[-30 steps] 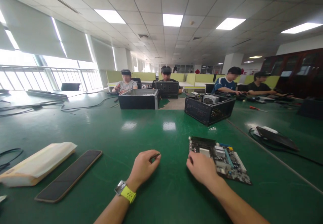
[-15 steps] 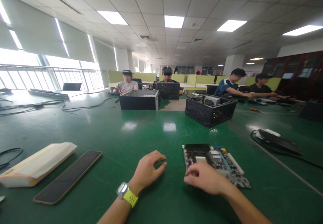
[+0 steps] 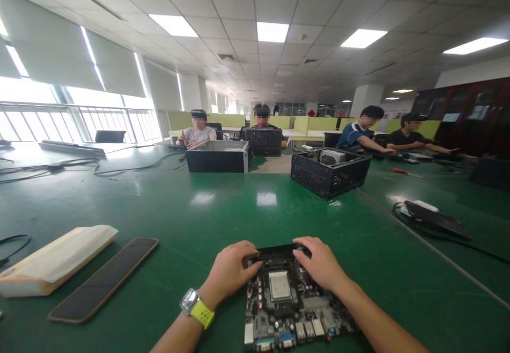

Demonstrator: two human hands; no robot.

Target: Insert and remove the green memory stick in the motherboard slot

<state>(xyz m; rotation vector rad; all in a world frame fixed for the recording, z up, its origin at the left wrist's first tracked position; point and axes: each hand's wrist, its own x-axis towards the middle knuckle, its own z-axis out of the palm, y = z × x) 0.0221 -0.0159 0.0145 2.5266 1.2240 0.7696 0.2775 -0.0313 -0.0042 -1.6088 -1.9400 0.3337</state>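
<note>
A motherboard is directly in front of me, its ports toward my body and a pale square processor in its socket. My left hand, with a yellow-green watch on the wrist, pinches the board's far left corner, thumb over the top. On the far right side, my right hand grips the board near the black memory slots. The fingertips of both hands are partly hidden behind the far edge.
A paper-wrapped packet and a dark phone-like slab lie at left. Two computer cases, one black and open and one with a silver top, stand farther back. A dark flat device with cables lies at right. Several people sit beyond.
The motherboard has come left and nearer to me, turned so its ports face me. My right hand has shifted to its far edge, and my left hand now grips its corner.
</note>
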